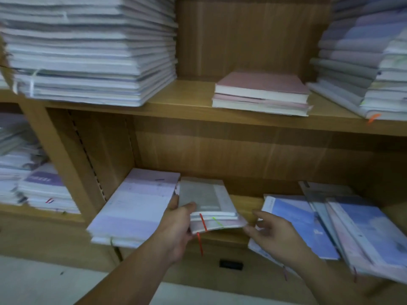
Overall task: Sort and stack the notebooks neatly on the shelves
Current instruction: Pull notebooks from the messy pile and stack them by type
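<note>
Closest on my feed, the left hand (pixel 178 230) grips a small stack of notebooks (pixel 204 197) at its near left corner, thumb pressed on the grey top cover and fingers curled underneath. A red ribbon (pixel 200 243) and a green ribbon (pixel 218 222) hang from the stack's near edge. The right hand (pixel 277 236) has its fingers spread and holds nothing; its fingertips sit at the stack's near right corner, though I cannot tell whether they touch it.

The stack lies at the front of the lower shelf (pixel 247 202), between a lilac-and-white pile (pixel 134 205) just to its left and a loose, slanted spread of blue-covered notebooks (pixel 308 221) to its right.

In the compartment to the left, another pile (pixel 44 188) is topped by a cover with a purple band; its white lettering is too blurred for me to read.

Farther back, the upper shelf (pixel 189 100) carries a tall white stack (pixel 92 51) on the left, a low pink-covered stack (pixel 262 93) in the middle and a tall pastel stack (pixel 352 62) on the right.
</note>
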A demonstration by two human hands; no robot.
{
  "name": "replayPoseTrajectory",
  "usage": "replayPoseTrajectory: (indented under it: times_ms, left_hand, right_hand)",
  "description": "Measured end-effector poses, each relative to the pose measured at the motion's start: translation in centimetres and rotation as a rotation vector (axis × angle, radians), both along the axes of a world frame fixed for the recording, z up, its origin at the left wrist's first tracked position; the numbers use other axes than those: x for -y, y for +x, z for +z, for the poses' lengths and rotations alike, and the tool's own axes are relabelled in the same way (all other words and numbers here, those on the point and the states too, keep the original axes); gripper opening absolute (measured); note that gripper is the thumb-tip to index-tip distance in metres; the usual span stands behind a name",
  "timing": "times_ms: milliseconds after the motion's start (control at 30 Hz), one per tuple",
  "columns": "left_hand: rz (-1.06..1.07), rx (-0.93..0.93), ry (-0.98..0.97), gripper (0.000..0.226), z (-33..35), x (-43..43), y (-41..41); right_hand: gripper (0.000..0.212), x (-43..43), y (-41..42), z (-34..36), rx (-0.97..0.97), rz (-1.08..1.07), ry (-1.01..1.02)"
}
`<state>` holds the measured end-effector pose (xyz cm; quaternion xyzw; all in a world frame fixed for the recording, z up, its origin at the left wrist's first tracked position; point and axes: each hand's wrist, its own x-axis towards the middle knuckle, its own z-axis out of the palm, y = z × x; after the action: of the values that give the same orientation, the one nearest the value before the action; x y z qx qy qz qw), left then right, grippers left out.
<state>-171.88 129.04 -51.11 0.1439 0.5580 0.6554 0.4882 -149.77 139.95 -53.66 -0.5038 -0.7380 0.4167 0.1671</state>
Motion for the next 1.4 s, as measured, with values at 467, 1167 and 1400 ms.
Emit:
replayPoseTrajectory:
  times_ms: [467, 1167, 1400]
  left_hand:
    - [-0.425, -0.621, 0.061, 0.100, -0.5, 0.8, -2.2]
    - [-0.273, -1.029, -0.151, 0.061, -4.2, -2.8, -1.9]
    - [-0.260, -0.968, -0.362, 0.027, -5.7, -3.8, -1.2]
  right_hand:
    - [0.064, 0.1, -5.9, 1.4, -0.517, -0.062, -0.235]
    - [0.066, -2.0, -5.8, -1.2, -0.238, 0.088, 0.030]
    - [0.032, -1.4, -5.4, -1.6, -0.058, 0.009, 0.025]
